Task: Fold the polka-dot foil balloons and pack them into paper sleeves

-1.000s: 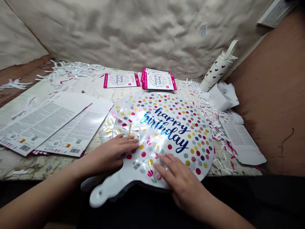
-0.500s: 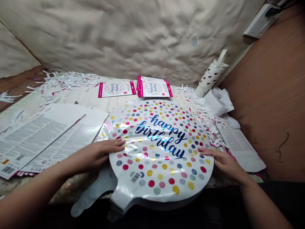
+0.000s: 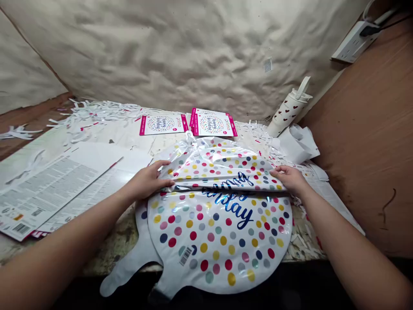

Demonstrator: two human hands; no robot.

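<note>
A flat foil balloon (image 3: pixel 219 165) with coloured dots is folded over on itself, its crease running side to side and its tail pointing to the back. Under it lies a stack of like balloons (image 3: pixel 222 245), the upper one showing part of blue lettering and a barcode sticker. My left hand (image 3: pixel 151 178) grips the left end of the fold between thumb and fingers. At the right end, my right hand (image 3: pixel 288 177) pinches the fold's edge. A pale balloon tail (image 3: pixel 129 265) sticks out at the lower left, past the table edge.
Printed card sleeves (image 3: pixel 58 193) lie on the left. Two groups of pink-edged packets (image 3: pixel 164 124) rest at the back. Shredded paper (image 3: pixel 97 113) is strewn along the wall. A heart-patterned tumbler (image 3: pixel 288 110) stands back right beside crumpled white paper (image 3: pixel 298 144), under a power strip (image 3: pixel 355 43).
The top balloon's near half has been lifted and turned over toward the back, uncovering the balloon beneath. Both hands went from lying flat on its sides to gripping the fold.
</note>
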